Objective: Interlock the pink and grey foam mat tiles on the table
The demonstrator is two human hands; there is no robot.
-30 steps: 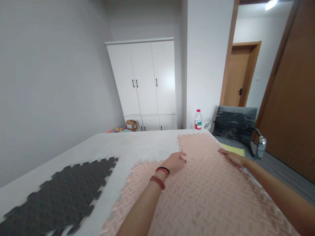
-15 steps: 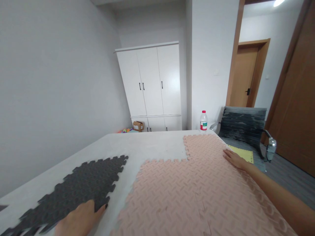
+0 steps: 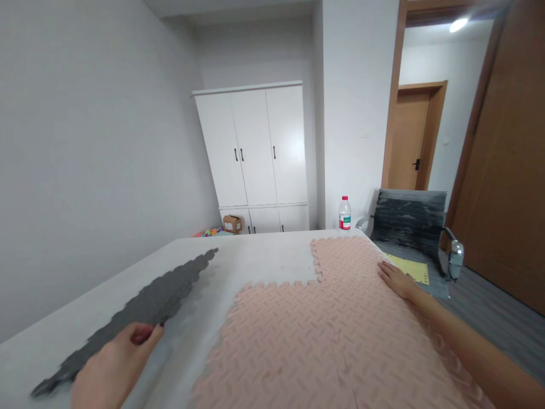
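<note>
My left hand (image 3: 117, 358) pinches the near edge of a dark grey foam mat tile (image 3: 155, 298) and holds that side up off the white table (image 3: 255, 258). The tile is tilted, and its edge is blurred by motion. On the right, my right hand (image 3: 395, 278) lies flat with its fingers stretched out, at the right edge of the joined pink foam mat tiles (image 3: 293, 335). These pink tiles have a raised pattern and toothed edges, and they form a stepped shape along the table's right side.
A plastic bottle (image 3: 344, 213) with a red cap stands at the table's far right corner. Beyond the right edge is a dark chair (image 3: 409, 218) with a yellow sheet (image 3: 406, 268) on its seat. A white cabinet (image 3: 255, 147) and a small cardboard box (image 3: 232, 224) are behind.
My left hand has lifted the near edge of the dark tile, which was lying flat, and moved up and left. My right hand stays on the pink tiles. The view has shifted slightly.
</note>
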